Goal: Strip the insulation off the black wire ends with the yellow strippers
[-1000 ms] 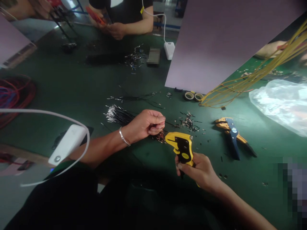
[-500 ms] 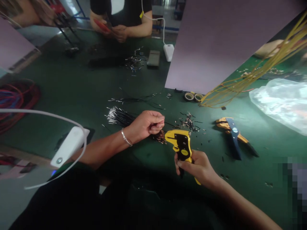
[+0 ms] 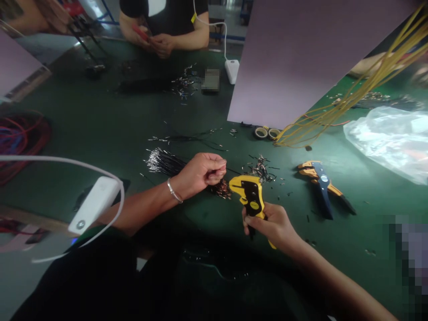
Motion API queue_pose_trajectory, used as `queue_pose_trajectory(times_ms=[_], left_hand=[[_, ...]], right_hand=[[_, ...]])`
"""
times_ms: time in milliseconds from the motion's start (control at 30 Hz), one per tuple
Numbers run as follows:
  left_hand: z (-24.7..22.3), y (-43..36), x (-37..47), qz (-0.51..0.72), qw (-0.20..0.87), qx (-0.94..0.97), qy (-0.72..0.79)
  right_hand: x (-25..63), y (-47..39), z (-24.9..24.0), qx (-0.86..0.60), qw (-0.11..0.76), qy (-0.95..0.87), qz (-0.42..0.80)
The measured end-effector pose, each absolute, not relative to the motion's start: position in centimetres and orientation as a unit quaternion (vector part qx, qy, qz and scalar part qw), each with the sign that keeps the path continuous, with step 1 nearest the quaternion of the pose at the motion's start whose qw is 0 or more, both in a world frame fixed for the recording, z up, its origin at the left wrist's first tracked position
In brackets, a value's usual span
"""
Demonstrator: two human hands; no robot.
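Note:
My left hand is closed in a pinch over the bench, a bracelet on its wrist. A thin black wire runs out to the right from its fingertips. My right hand is wrapped round the handles of a yellow and black wire stripper, whose head points up and left, close to my left fingers but apart from them. Beneath my left hand lies a bundle of black wires with silvery tips at its left end. Coppery bare ends show at its right end, partly hidden by the hand.
Cut black sleeve scraps lie beyond the stripper. A blue and orange wire stripper rests to the right. Two tape rolls sit by a pale panel. Yellow wires hang at right. A white power bank lies left. Across the bench sits a co-worker.
The whole view has shifted slightly, so most things appear a little further left and up. Both hands keep nearly the same pose, the stripper still held in the right one.

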State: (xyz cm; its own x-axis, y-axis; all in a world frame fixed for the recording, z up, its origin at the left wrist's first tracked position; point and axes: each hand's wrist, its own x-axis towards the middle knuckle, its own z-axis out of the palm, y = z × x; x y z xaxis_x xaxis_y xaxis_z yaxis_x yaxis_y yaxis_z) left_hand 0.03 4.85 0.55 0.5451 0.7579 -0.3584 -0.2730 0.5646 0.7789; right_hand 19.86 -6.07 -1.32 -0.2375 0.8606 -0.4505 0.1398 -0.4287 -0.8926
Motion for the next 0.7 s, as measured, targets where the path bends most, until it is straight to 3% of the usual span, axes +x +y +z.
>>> queue_pose_trajectory(times_ms=[433,700], left_hand=[[1.6,3.2,0.4,0.331,0.778,0.381,0.375],[0.1,5.6,-0.1,0.301,0.843,0.286,0.341]], right_hand=[[20.1,-5.5,-1.9,-0.549,0.294,-0.441,0.646],[20.4,-6.3,-2.5,-0.455,0.320,-0.426,0.713]])
